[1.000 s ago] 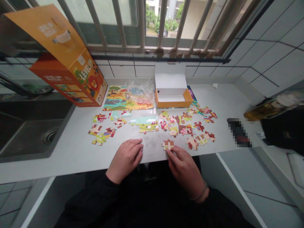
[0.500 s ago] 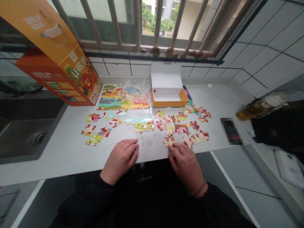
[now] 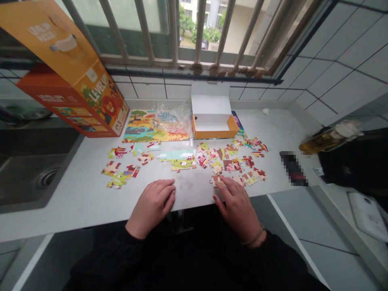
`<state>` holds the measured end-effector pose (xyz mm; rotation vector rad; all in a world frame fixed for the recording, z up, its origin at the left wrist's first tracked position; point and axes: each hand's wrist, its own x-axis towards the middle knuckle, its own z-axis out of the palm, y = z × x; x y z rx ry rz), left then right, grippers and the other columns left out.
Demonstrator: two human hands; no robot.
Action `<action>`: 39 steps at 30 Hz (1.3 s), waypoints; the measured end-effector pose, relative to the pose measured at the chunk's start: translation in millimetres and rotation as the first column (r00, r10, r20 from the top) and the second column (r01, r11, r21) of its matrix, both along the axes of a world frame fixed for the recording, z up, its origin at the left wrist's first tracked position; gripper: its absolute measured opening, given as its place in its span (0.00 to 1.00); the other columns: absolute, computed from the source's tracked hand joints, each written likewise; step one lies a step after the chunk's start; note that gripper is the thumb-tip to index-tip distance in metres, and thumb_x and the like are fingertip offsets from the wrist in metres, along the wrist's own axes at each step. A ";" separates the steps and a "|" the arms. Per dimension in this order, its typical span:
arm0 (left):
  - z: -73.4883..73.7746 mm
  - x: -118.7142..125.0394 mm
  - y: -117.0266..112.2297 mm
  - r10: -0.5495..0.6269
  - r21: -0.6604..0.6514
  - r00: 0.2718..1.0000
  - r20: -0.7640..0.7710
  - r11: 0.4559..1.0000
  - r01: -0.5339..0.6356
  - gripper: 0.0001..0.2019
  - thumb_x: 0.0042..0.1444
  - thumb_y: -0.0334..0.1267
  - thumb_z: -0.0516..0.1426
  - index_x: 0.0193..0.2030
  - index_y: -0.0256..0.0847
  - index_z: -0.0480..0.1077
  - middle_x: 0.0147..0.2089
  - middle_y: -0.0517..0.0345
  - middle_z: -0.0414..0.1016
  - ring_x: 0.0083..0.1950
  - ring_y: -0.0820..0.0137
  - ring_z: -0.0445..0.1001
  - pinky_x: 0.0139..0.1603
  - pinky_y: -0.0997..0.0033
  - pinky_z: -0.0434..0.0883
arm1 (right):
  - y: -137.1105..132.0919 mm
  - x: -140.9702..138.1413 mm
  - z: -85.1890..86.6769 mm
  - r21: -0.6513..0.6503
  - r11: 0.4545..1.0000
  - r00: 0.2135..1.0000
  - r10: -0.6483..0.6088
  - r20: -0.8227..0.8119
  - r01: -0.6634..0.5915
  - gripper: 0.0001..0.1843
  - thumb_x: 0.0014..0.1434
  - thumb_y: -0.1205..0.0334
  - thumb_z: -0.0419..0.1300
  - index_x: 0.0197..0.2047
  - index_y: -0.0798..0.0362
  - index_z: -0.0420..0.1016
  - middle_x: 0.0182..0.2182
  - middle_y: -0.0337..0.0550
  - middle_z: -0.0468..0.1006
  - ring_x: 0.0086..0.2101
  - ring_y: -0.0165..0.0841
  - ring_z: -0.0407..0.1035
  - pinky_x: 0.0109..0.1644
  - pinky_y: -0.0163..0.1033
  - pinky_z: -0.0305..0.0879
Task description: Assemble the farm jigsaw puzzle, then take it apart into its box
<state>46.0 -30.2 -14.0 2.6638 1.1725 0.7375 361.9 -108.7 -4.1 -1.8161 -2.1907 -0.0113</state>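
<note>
We see left hand (image 3: 153, 206) loosely extended, joined strip (image 3: 183, 163) at its one o'clock; right hand (image 3: 238, 206), thumb spread, touches brown piece (image 3: 214, 182).

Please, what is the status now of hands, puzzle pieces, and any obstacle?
Left hand rests on counter. Right hand touches brown-topped puzzle piece. Other pieces close by; nothing visibly blocking.

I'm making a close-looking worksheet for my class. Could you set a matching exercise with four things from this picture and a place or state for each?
1. Right hand
2. Small box
3. Clear plastic
4. Left hand

A. Crumpled on a colourful animal picture
B. Resting near the counter edge, apart from every puzzle piece
C. Standing open, white inside showing
D. Touching a puzzle piece

Pairs: 1-D, 2-C, 3-A, 4-B
</note>
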 end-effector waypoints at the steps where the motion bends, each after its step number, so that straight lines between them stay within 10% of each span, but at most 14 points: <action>1: 0.3 0.0 0.2 -0.002 0.002 1.000 -0.002 1.000 0.002 0.09 0.73 0.35 0.58 0.54 0.42 0.78 0.61 0.45 0.84 0.60 0.53 0.82 0.62 0.45 0.79 | 4.3 -0.9 -0.3 -0.007 1.000 1.000 0.002 0.009 -0.002 0.28 0.77 0.55 0.59 0.75 0.54 0.69 0.73 0.57 0.71 0.71 0.53 0.64 0.75 0.63 0.61; 18: 2.2 -0.1 3.3 -0.003 0.008 1.000 0.013 1.000 0.003 0.08 0.73 0.36 0.58 0.52 0.42 0.79 0.60 0.47 0.84 0.60 0.54 0.83 0.61 0.46 0.79 | 36.0 10.8 -4.0 -0.155 0.988 0.998 -0.009 0.057 0.018 0.33 0.79 0.49 0.55 0.80 0.52 0.63 0.78 0.54 0.64 0.77 0.56 0.56 0.77 0.70 0.56; 39: 1.3 0.6 0.4 -0.001 0.015 1.000 0.008 1.000 0.001 0.08 0.72 0.34 0.58 0.53 0.42 0.78 0.61 0.46 0.84 0.60 0.53 0.82 0.61 0.45 0.79 | 26.3 0.1 -27.2 0.000 0.997 0.997 -0.075 -0.008 0.075 0.31 0.78 0.56 0.53 0.79 0.51 0.63 0.77 0.51 0.67 0.78 0.50 0.54 0.81 0.66 0.48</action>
